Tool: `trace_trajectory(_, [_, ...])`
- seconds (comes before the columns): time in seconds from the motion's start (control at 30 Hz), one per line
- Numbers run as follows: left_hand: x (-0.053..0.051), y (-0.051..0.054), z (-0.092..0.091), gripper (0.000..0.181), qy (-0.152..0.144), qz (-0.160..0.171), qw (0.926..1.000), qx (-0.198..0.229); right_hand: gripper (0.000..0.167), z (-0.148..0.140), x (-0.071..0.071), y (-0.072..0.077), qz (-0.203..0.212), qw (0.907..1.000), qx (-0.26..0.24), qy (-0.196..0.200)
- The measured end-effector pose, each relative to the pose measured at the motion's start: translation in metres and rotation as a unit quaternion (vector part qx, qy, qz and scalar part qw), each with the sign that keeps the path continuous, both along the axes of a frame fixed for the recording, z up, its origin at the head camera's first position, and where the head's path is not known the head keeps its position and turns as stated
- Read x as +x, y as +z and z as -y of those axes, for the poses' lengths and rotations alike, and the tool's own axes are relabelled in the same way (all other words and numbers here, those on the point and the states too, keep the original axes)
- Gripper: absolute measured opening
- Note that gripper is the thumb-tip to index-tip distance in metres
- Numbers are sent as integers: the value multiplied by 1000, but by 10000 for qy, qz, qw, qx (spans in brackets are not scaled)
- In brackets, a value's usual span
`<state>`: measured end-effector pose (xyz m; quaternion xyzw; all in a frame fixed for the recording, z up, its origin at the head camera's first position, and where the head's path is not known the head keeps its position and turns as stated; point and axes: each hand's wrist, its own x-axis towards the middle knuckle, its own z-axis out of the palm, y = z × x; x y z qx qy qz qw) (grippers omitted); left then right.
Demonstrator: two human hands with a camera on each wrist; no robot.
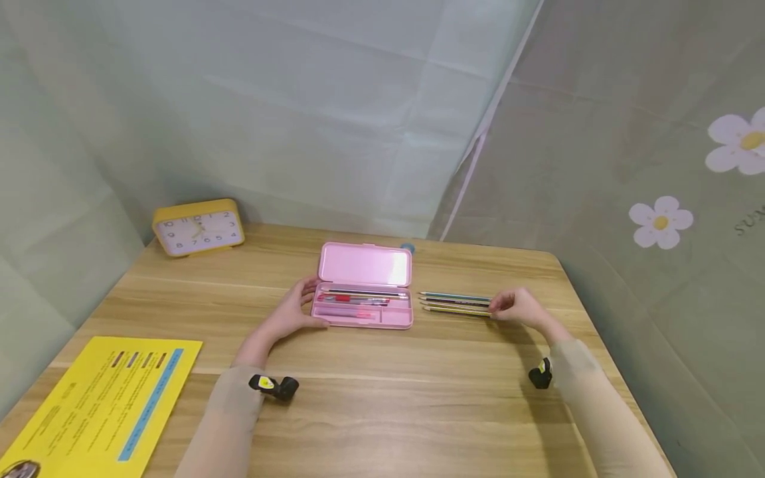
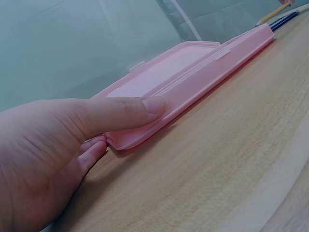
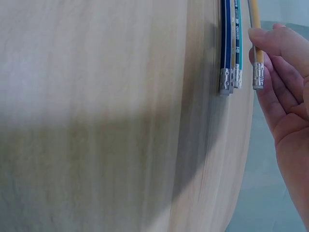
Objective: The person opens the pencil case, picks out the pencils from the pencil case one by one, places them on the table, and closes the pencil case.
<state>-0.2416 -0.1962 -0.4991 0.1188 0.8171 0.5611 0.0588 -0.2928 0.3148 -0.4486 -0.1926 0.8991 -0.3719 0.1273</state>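
Centrally, an open pink pencil case (image 1: 396,318) lies on the wooden table (image 1: 382,405) between two hands set well apart. The left hand (image 1: 288,313) grips the case's left end, thumb at the front and fingers at the back corner. The right hand (image 1: 517,308), to the right of the case, pinches a yellow pencil (image 3: 255,14) near its metal-banded end. Other pencils (image 1: 457,297) lie side by side between case and right hand, points towards the case. Whether the pinched pencil touches the table cannot be told.

Only the head view shows the case's contents, among them a red pen (image 1: 352,300) and a pink pen (image 1: 346,313), along with a yellow clock (image 1: 200,229) and a yellow sheet (image 1: 101,405). The left wrist view alone shows the thumb flat along the outer front wall; the right wrist view adds the pencils' metal bands (image 3: 225,79) and the fingers beneath the yellow barrel.
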Motion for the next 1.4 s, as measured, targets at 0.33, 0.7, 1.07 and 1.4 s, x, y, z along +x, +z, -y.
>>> trace_trajectory(0.33, [0, -1, 1, 108, -29, -55, 10000, 13, 10, -2, 3, -3, 18, 9999, 88, 125])
trace_trajectory(0.7, [1, 0, 0, 107, -53, -52, 10000, 60, 8, 1, 1, -1, -129, 9979, 528, 343])
trace_trajectory(1.07, [-1, -1, 1, 107, -68, -99, 9999, 66, 7, 3, 2, 0, -436, 9938, 863, 543])
trace_trajectory(1.4, [0, -1, 2, 108, -78, -53, 10000, 26, 10, 5, 0, -4, -410, 9942, 773, 620])
